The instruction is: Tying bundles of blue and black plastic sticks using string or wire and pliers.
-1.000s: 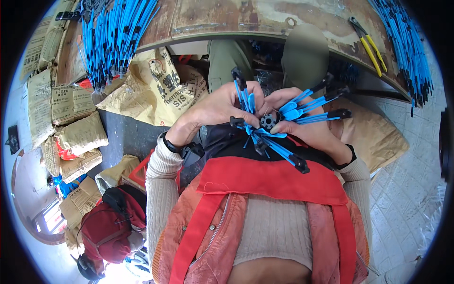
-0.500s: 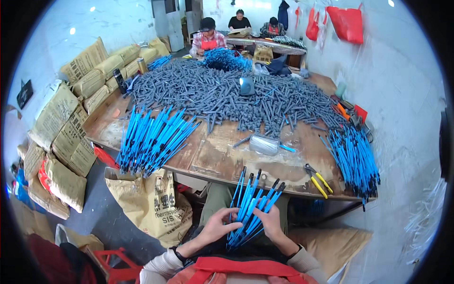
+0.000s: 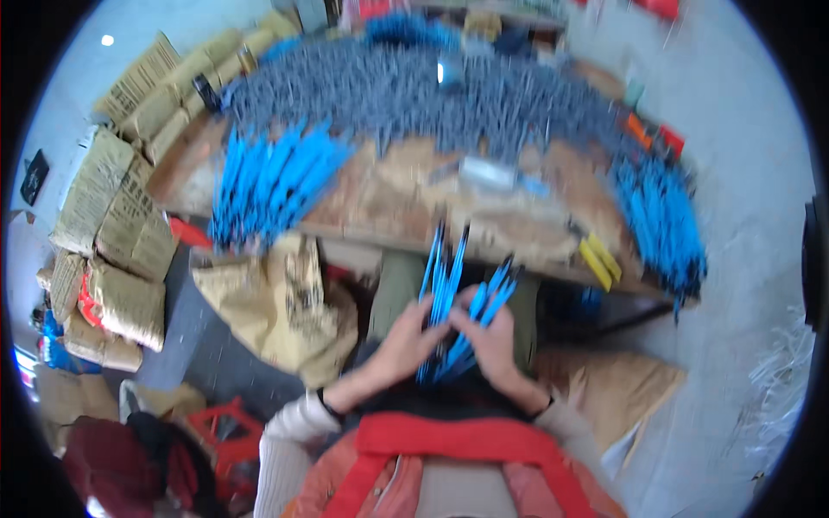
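Over my lap, just off the table's near edge, I hold thin blue rods with black tips (image 3: pixel 448 281). My left hand (image 3: pixel 413 337) is closed around one cluster of them, which points up and away. My right hand (image 3: pixel 490 335) grips another cluster, fanned slightly to the right, its thumb stretched toward the left hand's fingers. A gap shows between the two clusters at their far ends. Their lower ends are partly hidden by my hands and blurred by motion.
Blue rods lie heaped at the table's left (image 3: pixel 275 186) and right (image 3: pixel 661 220). A wide mound of grey sticks (image 3: pixel 389 95) covers its far half. Yellow-handled pliers (image 3: pixel 600 261) and a clear plastic box (image 3: pixel 486 173) lie nearer. Sacks (image 3: pixel 268 306) and a red stool (image 3: pixel 226 423) flank me.
The view has tipped downward, so the table sits higher and the co-workers' upper parts are out of sight. The rods in my hands have parted into two clusters, and my hands are closer together.
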`<act>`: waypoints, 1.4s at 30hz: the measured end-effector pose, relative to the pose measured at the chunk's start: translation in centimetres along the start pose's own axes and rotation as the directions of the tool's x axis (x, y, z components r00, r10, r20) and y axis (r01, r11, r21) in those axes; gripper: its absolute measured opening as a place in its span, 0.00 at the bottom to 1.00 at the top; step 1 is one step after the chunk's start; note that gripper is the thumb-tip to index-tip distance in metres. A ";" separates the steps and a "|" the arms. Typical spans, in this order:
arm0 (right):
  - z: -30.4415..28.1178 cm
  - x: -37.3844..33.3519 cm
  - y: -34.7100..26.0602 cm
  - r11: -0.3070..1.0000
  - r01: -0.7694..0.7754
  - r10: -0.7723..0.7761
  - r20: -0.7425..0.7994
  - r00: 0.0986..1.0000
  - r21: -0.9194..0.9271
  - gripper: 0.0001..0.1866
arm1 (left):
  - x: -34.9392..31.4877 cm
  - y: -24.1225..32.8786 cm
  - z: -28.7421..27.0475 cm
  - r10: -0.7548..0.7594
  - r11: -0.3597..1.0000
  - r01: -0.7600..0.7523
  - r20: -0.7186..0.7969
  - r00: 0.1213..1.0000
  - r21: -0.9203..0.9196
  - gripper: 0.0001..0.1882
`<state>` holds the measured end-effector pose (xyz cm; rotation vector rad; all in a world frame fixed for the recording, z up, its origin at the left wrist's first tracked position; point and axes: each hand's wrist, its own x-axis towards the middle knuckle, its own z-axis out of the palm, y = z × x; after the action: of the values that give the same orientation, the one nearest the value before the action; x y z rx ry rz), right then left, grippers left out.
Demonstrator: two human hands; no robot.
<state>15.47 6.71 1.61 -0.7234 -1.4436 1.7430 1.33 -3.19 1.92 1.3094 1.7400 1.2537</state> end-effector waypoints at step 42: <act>-3.0 -3.3 3.8 0.923 -0.382 0.352 0.502 0.790 -0.045 0.09 | -3.2 -0.6 -3.8 0.039 0.973 -0.013 0.111 0.993 -0.231 0.17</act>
<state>19.02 5.28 -2.83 -0.5637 -1.6568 2.4056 -1.16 -7.47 2.55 1.2458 1.4542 1.3242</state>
